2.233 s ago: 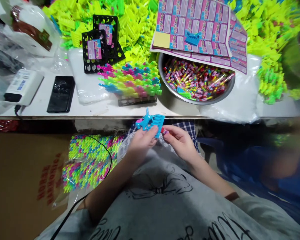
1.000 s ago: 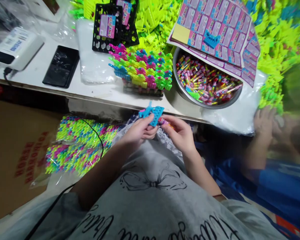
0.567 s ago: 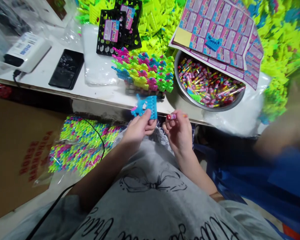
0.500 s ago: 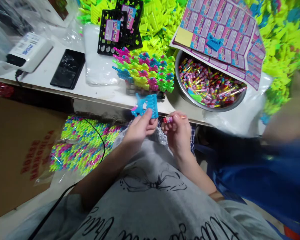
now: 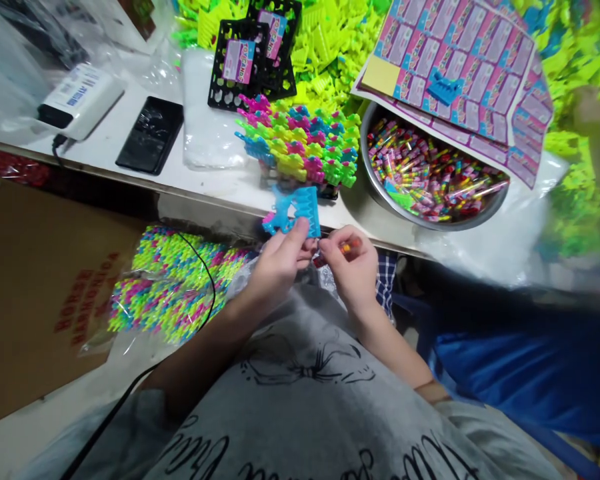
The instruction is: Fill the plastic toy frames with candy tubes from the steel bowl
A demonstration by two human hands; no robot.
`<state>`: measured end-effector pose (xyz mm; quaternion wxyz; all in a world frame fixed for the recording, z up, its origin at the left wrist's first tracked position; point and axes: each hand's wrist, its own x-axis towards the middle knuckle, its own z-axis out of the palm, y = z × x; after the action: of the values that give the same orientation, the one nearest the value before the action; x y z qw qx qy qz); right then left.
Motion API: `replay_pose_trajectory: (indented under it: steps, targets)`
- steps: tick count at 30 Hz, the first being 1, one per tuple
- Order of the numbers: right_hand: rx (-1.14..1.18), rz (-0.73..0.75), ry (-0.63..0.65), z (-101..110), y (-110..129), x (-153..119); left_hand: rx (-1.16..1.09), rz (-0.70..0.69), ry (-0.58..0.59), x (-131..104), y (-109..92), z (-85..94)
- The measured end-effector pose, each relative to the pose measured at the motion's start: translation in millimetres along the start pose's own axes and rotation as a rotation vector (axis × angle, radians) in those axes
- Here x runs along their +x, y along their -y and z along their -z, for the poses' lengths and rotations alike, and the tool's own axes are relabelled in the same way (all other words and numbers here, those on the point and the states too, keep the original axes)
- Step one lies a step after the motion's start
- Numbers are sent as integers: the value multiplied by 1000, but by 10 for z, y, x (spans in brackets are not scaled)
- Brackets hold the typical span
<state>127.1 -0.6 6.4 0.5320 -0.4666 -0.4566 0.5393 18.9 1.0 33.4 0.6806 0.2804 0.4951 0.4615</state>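
Note:
My left hand grips a blue plastic horse-shaped toy between thumb and fingers, in front of the table edge. Close on its right, my right hand is closed on small candy tubes, orange and red parts showing between the fingers. Its fingertips meet the left fingers just below the toy; the exact contact is hidden. Beyond the hands, rows of colourful horse toys stand in a black rack. To their right a metal bowl holds many candy tubes.
Printed label sheets overlap the bowl, with a blue toy on top. Black racks, a phone and a white device lie leftward. Bagged toys sit below beside a cardboard box. Another person's blurred arm is at right.
My right hand has moved left with the candy tubes, up against my left fingers. My left hand keeps the blue toy nearly still. The other person's arm at right has shifted away.

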Motion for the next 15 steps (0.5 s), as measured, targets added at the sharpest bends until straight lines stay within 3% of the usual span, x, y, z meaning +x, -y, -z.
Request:
replay_pose_trajectory:
  steps: [9,15]
  targets:
    - [-38,156,-297,-89,-92,93,28,-19,53,8,40,-5]
    - [-16,195,-362,-166,-119,136,-30,47,63,43,84,-26]
